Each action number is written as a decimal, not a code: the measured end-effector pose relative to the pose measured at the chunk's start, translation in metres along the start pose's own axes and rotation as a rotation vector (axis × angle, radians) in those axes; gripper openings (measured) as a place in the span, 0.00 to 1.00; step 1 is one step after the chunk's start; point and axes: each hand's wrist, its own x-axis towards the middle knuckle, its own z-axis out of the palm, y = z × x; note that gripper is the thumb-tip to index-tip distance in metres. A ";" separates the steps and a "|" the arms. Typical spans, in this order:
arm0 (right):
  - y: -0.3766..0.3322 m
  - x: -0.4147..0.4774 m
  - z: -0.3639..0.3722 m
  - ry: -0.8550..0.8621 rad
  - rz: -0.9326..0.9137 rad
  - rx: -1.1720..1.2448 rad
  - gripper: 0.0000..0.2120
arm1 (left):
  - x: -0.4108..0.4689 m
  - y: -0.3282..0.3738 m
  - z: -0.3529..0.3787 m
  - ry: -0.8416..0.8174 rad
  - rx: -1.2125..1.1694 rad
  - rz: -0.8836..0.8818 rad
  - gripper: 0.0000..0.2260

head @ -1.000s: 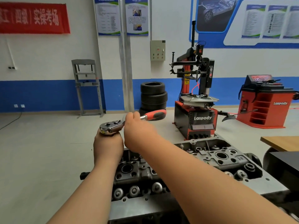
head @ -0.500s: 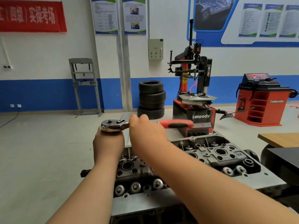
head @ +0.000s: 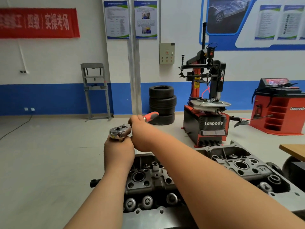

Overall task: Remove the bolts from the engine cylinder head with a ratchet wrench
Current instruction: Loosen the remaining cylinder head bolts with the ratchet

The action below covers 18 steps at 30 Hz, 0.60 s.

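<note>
A grey engine cylinder head (head: 234, 169) lies across the lower middle, on a metal stand. Above its far left end stands the ratchet wrench (head: 121, 131), chrome head up and red-and-black handle (head: 151, 116) pointing away to the right. My left hand (head: 118, 153) is curled round the extension just under the ratchet head; the socket and the bolt below are hidden by it. My right hand (head: 141, 129) grips the wrench shaft between the head and the red grip, with my right forearm crossing over the cylinder head.
Beyond the stand are a red-and-black tyre changer (head: 206, 113), a stack of tyres (head: 162, 104) and a red wheel balancer (head: 279, 108). A grey shop press (head: 95, 90) stands by the wall. A wooden tabletop corner (head: 293, 150) juts in at the right.
The wrench handle swung right and then back toward the far left, so it now points further away from me. My left hand stayed under the ratchet head.
</note>
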 end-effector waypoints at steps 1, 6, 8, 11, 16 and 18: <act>-0.001 -0.008 -0.002 0.024 0.030 -0.030 0.22 | -0.001 0.000 0.000 -0.008 0.001 0.002 0.08; -0.016 -0.065 -0.009 0.119 0.206 -0.426 0.31 | -0.004 0.003 0.000 0.011 0.075 0.029 0.08; -0.024 -0.089 -0.007 0.123 0.186 -0.508 0.35 | -0.004 0.002 0.001 0.021 -0.019 -0.006 0.07; -0.040 -0.116 -0.001 0.061 0.084 -0.522 0.39 | -0.006 0.002 -0.002 -0.047 -0.109 -0.005 0.07; -0.041 -0.105 -0.016 0.062 0.122 -0.439 0.29 | -0.007 0.002 -0.003 -0.060 -0.037 0.004 0.05; -0.027 -0.087 -0.025 0.092 0.132 -0.384 0.22 | -0.005 0.001 -0.002 -0.044 0.004 0.046 0.05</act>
